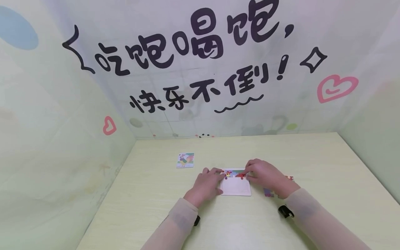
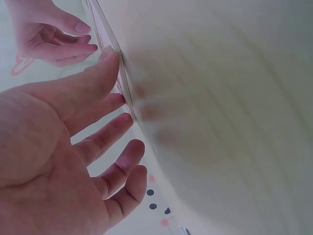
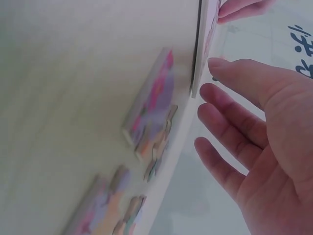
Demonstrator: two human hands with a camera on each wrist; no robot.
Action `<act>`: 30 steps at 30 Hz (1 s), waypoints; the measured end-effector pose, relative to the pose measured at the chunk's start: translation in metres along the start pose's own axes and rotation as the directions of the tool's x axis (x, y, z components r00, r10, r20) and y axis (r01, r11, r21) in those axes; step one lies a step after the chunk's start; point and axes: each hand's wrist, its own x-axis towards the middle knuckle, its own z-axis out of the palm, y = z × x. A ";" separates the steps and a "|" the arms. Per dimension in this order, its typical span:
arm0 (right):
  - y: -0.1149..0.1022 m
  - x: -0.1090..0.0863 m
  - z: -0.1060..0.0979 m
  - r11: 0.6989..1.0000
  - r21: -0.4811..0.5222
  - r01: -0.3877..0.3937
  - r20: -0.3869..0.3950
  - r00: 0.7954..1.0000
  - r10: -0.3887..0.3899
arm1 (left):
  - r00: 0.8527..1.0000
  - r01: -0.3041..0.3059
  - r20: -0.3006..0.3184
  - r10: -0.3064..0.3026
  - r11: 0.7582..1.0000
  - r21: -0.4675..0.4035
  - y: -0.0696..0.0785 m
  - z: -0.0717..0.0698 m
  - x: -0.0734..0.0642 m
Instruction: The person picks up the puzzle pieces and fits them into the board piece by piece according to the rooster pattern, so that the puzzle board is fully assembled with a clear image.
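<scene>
A white puzzle tray lies on the table, its far edge lined with a strip of colourful puzzle pieces. My left hand rests at the tray's left side, a fingertip by the strip's left end and the thumb at the near left edge. In the left wrist view, that hand's fingers are spread along the tray's rim. At the far right corner, my right hand touches the strip's right end with its fingertips. The right wrist view shows its fingers fairly straight beside the tray's edge.
Loose puzzle pieces lie right of the tray, partly under my right forearm; the right wrist view shows a thick pink and purple piece nearest the tray. A small picture square lies back left. Printed cloth walls border the table.
</scene>
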 end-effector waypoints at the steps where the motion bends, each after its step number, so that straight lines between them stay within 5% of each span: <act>1: 0.000 -0.001 -0.002 1.000 0.007 -0.005 -0.002 1.000 0.005 | 1.000 0.001 -0.001 -0.001 1.000 -0.007 0.000 0.000 0.000; 12: 0.019 -0.021 -0.018 0.990 0.043 -0.136 0.018 0.991 0.135 | 0.999 -0.051 0.021 0.050 0.998 0.041 -0.008 -0.005 0.001; 30: 0.032 -0.035 -0.027 0.981 0.000 -0.194 0.040 0.980 0.194 | 0.997 -0.071 0.039 0.069 0.997 0.039 -0.011 -0.011 0.003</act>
